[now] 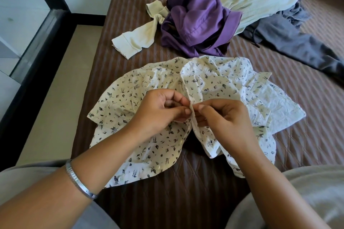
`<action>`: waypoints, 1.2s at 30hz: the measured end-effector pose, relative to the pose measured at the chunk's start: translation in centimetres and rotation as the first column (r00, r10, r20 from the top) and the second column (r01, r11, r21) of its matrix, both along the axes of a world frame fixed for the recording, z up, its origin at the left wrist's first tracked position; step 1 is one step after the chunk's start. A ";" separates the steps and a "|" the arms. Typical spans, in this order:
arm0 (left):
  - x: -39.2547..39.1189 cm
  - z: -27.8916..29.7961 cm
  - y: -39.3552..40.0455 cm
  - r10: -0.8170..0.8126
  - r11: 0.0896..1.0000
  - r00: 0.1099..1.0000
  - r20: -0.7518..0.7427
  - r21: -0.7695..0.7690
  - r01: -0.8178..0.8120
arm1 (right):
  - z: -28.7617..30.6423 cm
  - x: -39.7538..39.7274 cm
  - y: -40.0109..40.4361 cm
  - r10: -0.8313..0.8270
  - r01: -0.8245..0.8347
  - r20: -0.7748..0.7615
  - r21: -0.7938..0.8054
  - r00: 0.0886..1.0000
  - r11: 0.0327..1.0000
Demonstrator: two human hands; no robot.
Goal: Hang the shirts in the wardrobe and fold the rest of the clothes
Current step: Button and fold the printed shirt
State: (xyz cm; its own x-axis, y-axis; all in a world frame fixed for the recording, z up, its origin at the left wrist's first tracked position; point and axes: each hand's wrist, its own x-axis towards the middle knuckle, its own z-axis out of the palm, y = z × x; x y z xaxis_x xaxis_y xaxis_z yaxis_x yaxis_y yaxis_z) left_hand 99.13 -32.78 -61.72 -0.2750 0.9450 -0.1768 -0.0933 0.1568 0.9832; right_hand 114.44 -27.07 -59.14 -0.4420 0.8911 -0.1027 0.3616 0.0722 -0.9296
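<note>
One white shirt point(186, 98) with a small dark leaf print lies rumpled and spread open on the near half of the bed point(186, 182), its lower hem reaching toward the bed's near edge. Both hands meet at the shirt's front edge. The left hand point(160, 111) has its fingers curled in, thumb and forefinger pinching the fabric edge; the right hand point(221, 115) mirrors it, fingers curled and pinching the same strip from the other side, fingertips almost touching those of the left. One silver bangle point(80, 180) sits on the left wrist.

Farther up the bed, toward its far edge, three more garments lie heaped: one purple garment point(197, 20) on top of one pale cream garment point(251, 0), and one grey garment point(297, 42) trailing toward the right edge.
</note>
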 end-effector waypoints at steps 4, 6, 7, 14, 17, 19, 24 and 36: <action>0.2 -0.1 0.0 0.017 1.000 1.000 0.019 -0.003 -0.017 | -0.3 -0.3 -0.3 -0.011 0.008 0.034 0.102 0.999 0.995; 0.2 0.1 0.1 0.031 1.000 0.999 0.034 -0.005 -0.031 | -0.3 -0.5 -0.5 -0.023 0.016 0.051 0.128 0.998 0.992; 0.0 0.2 0.1 0.036 0.999 0.998 0.053 -0.003 -0.036 | -0.4 -0.5 -0.6 -0.026 0.019 0.052 0.133 0.998 0.991; 0.1 0.4 0.2 0.063 0.998 0.990 0.129 0.004 -0.064 | -0.9 -0.5 -0.5 -0.032 0.034 -0.034 0.044 0.999 0.998; -0.1 0.5 0.2 0.095 0.995 0.978 0.186 0.006 -0.098 | -1.3 -0.7 -0.7 -0.047 0.052 -0.080 0.062 0.996 0.997; -0.1 0.4 0.2 0.119 0.992 0.975 0.187 0.017 -0.124 | -1.5 -0.9 -1.1 -0.046 0.055 -0.103 0.091 0.994 0.994; 0.1 0.1 0.2 0.167 0.980 0.986 -0.005 0.108 -0.165 | -1.5 -1.0 -1.1 -0.076 0.064 -0.210 -0.061 0.975 0.996; -1.4 0.1 2.6 0.317 0.947 0.946 0.070 0.036 -0.320 | -2.0 -0.7 0.2 0.045 -0.181 0.237 0.589 0.970 0.787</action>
